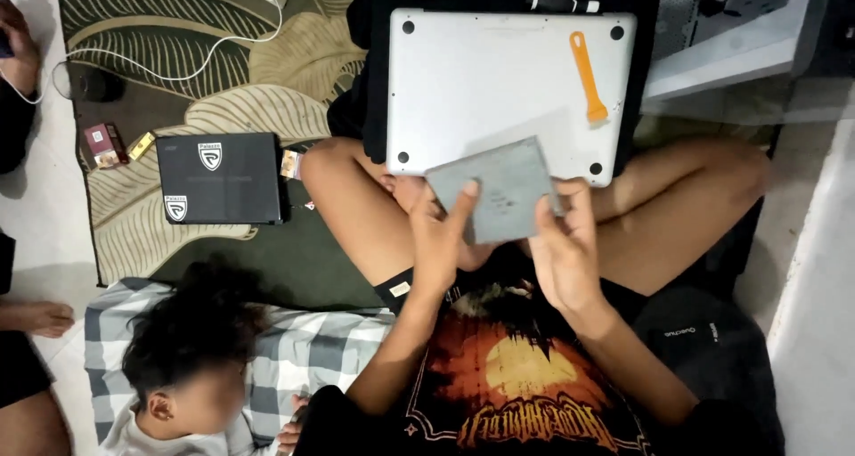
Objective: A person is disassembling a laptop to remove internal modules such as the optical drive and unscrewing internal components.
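Hands: left hand [443,242] and right hand [563,247] both clamped on one flat grey slab [497,189], thumb over the top face, fingers beneath, held level just above the lap and overlapping the near edge of one silver laptop [499,86] lying underside up, likely for a close look. One orange pry tool [589,77] parked on that laptop's base, within reach; one black box [220,178] on the leaf-patterned rug [232,73], well apart to the left.
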